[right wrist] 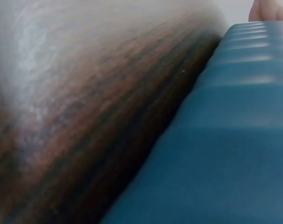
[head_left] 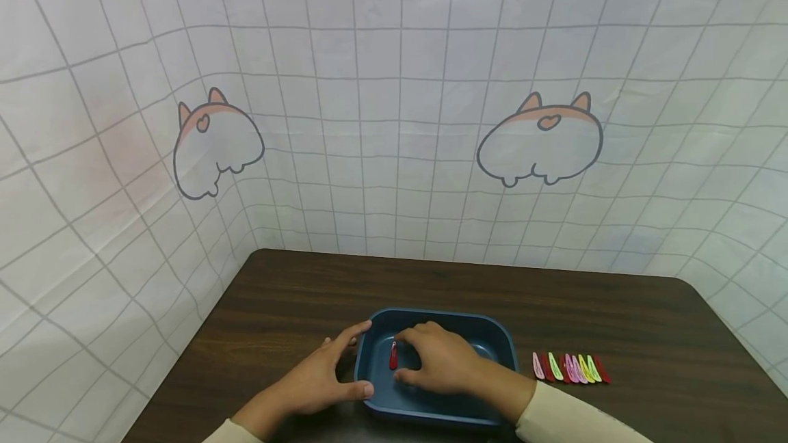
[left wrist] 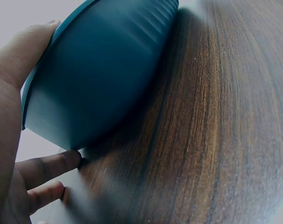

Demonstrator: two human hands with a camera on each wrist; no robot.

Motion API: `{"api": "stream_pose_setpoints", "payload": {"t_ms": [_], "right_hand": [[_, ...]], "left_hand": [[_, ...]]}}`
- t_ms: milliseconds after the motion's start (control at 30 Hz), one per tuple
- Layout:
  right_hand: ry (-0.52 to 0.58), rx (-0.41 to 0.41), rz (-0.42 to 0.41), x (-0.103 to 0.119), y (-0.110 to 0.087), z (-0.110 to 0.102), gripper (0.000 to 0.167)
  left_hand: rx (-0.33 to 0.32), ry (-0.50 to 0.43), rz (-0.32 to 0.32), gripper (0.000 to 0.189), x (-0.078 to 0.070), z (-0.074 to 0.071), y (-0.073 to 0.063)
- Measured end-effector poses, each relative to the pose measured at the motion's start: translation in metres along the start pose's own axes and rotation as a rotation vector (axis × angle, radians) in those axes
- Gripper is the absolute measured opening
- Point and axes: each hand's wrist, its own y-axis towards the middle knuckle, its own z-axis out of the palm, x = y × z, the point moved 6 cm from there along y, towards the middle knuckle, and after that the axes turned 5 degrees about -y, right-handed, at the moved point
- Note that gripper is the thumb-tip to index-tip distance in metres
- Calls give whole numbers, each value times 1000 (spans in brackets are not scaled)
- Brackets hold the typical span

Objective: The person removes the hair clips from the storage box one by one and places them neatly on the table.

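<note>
A blue plastic basin (head_left: 431, 413) stands on the table. Inside it, toward the left, lies a red snap hair clip (head_left: 393, 355). My left hand (head_left: 317, 376) is at the basin's left end, thumb and forefinger spread apart and touching the rim. In the left wrist view, the thumb (left wrist: 27, 49) rests along the rim and other fingers reach low by the basin's wall. My right hand (head_left: 440, 361) is over the basin's inside, just right of the red clip, with fingers loosely bent and nothing visible between them. The right wrist view shows only the basin's ribbed outer wall (right wrist: 225, 154) beside the table.
To the right of the basin, a row of several hair clips (head_left: 571, 368) in red, pink, green and yellow lies on the dark wooden table (head_left: 295, 292). A white gridded cloth (head_left: 382, 122) with cartoon animal prints hangs behind and along the sides.
</note>
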Motion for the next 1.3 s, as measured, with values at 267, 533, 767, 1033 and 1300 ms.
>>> {"api": "stream_pose_setpoints", "payload": {"t_ms": [267, 533, 767, 1033, 1300], "right_hand": [[-7, -12, 12, -3, 2, 7, 59], [-12, 2, 6, -3, 2, 10, 56], [-8, 42, -10, -1, 1, 13, 55], [-1, 41, -33, -2, 0, 14, 51], [17, 31, -54, 0, -3, 12, 45]], "left_hand": [[-2, 3, -3, 87, 0, 1, -1], [-1, 3, -7, 86, 0, 1, -1], [6, -6, -15, 87, 1, 1, -1], [4, 3, -14, 88, 2, 2, 0], [-2, 3, -20, 88, 0, 2, 0]]}}
